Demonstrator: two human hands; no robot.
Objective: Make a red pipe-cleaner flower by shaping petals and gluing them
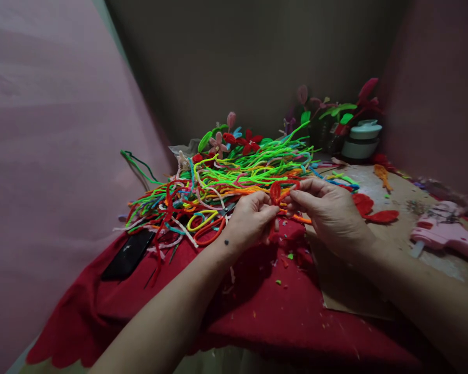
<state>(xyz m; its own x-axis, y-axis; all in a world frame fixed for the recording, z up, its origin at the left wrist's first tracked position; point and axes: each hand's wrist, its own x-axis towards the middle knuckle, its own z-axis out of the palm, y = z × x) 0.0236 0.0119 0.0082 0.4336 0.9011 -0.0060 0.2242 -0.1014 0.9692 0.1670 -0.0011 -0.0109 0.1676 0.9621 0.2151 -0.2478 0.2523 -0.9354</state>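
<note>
Between my two hands is a red pipe cleaner (275, 192) bent into loops like a petal. My left hand (253, 213) pinches its lower left part between thumb and fingers. My right hand (327, 210) is closed on the loop at its right side. Right behind the hands spreads a heap of many-coloured pipe cleaners (253, 166), green, yellow, orange and red. Scissors with orange and yellow handles (210, 234) lie just left of my left hand. Red fuzzy petals (378, 215) rest on the cardboard beyond my right wrist.
A pink glue gun (448, 234) lies on the cardboard (347, 285) at the right. A black phone (128, 254) is on the red cloth (265, 322) at the left. Finished pipe-cleaner flowers (249, 141) and a lidded jar (361, 140) stand at the back by the wall.
</note>
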